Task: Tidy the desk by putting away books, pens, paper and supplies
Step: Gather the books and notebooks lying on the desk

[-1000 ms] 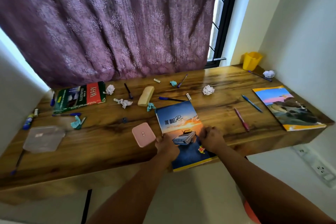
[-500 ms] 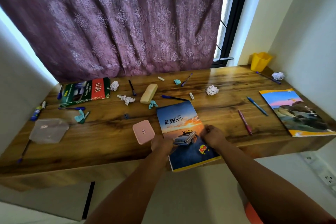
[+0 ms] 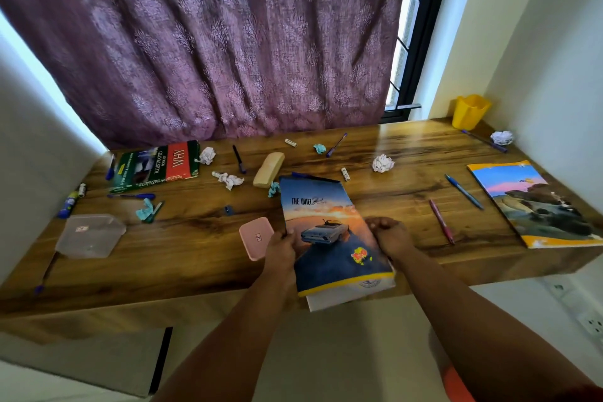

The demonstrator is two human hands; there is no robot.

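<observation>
far left of the tabletop (image 3: 182, 251) lay a clear plastic box (image 3: 89, 234), a glue stick (image 3: 68, 204) and the green-and-red hardback (image 3: 156, 165) up by the curtain, w/ blue pens and crumpled paper scraps scattered round it. a bit right sat a tan case (image 3: 269, 169) and, nearer the front edge, a pink box (image 3: 256, 237).

step in hand, by my read: picking up the 1st book. the left hand (image 3: 280, 250) gripped the left edge of the blue notebook (image 3: 329, 232), thumb on the cover, and the right hand (image 3: 390, 237) had its fingers curled round the right edge. notebook sat mid-front of the tabletop, its near end sticking out past the edge and its far end looked tipped up off the wood, tho blur made that hard to tell. neither hand was free for anything else.

right of it: a white paper ball (image 3: 382, 163), a pink pen (image 3: 441, 221), a blue pen (image 3: 464, 191), then a 2nd notebook (image 3: 535, 202) near the right wall, and a yellow cup (image 3: 470, 112) in the far right corner.

next move prob called for lifting the notebook clear w/o sweeping the pink box just beside it, then stacking it w/ one of the other books. pens likely belong in the cup, paper balls still all to collect.
</observation>
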